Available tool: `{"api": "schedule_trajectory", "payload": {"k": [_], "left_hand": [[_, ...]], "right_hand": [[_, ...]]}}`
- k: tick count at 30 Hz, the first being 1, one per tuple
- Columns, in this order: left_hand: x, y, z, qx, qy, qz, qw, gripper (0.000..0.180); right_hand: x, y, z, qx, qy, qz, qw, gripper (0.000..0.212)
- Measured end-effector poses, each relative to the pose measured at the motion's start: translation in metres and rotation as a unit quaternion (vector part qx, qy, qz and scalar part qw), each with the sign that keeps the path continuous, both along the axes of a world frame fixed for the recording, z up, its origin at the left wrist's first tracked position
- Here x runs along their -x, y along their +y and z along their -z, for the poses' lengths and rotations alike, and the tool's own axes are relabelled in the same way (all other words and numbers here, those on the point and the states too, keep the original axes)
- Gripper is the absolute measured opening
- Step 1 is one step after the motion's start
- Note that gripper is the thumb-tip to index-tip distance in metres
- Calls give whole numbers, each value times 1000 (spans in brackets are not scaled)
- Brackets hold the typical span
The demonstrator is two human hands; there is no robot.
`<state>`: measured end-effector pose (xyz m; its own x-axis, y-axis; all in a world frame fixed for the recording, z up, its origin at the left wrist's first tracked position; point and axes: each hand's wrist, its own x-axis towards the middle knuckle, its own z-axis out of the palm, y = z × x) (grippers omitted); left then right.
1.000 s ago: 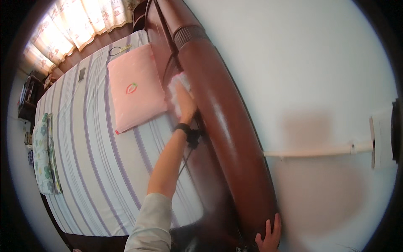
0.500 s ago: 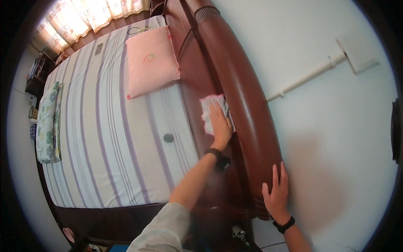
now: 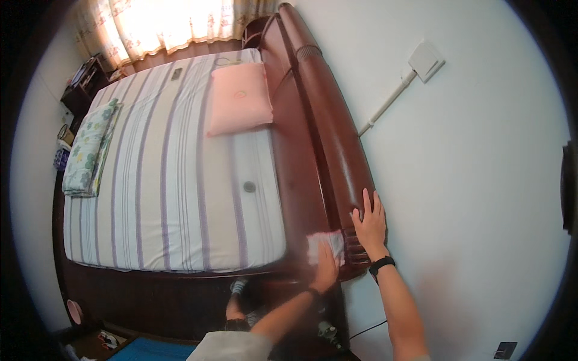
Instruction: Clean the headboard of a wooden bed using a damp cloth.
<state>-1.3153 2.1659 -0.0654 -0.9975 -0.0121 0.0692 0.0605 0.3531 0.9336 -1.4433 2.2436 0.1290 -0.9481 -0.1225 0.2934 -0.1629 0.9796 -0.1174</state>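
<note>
My left hand (image 3: 327,268) lies flat, fingers stretched out, on a pale cloth (image 3: 318,242) with a pink edge. The cloth rests on the dark red-brown headboard panel (image 3: 298,174), near its close end. To the right, my right hand (image 3: 370,225) is open with fingers spread, resting on the rounded top roll of the headboard (image 3: 337,144) and holding nothing. Both wrists wear black bands. Beside the panel is a mattress (image 3: 180,198) under a striped sheet, bearing a pink pillow (image 3: 242,99) and a small round dark object (image 3: 249,186).
A folded floral quilt (image 3: 89,153) lies at the mattress's far left side. A white wall (image 3: 469,168) with a pipe and box (image 3: 426,61) borders the headboard. My sock-covered foot (image 3: 238,285) shows below the bed's edge. A blue surface (image 3: 150,350) is at the lower left.
My left hand has moved the cloth along the panel toward me. My right hand has shifted in the picture but still rests on the roll's near end. The whole view has shifted.
</note>
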Motion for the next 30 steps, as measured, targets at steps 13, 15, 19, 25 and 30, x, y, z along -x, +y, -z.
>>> {"api": "schedule_trajectory", "payload": {"k": [13, 15, 19, 25, 30], "left_hand": [[-23, 10, 26, -39, -70, 15, 997, 74], [-15, -5, 51, 241, 21, 115, 963, 66], [-5, -10, 51, 112, 56, 33, 992, 62], [46, -5, 26, -11, -13, -7, 1000, 87], [108, -4, 34, 49, -157, -74, 984, 101]], "right_hand": [[-5, 11, 10, -9, -5, 24, 1000, 64], [-3, 0, 8, -6, -9, 20, 1000, 64], [-3, -1, 7, -1, -27, 26, 999, 65], [-3, 4, 3, 7, -35, 32, 999, 65], [-1, 1, 1, 6, -44, 14, 999, 66]]}}
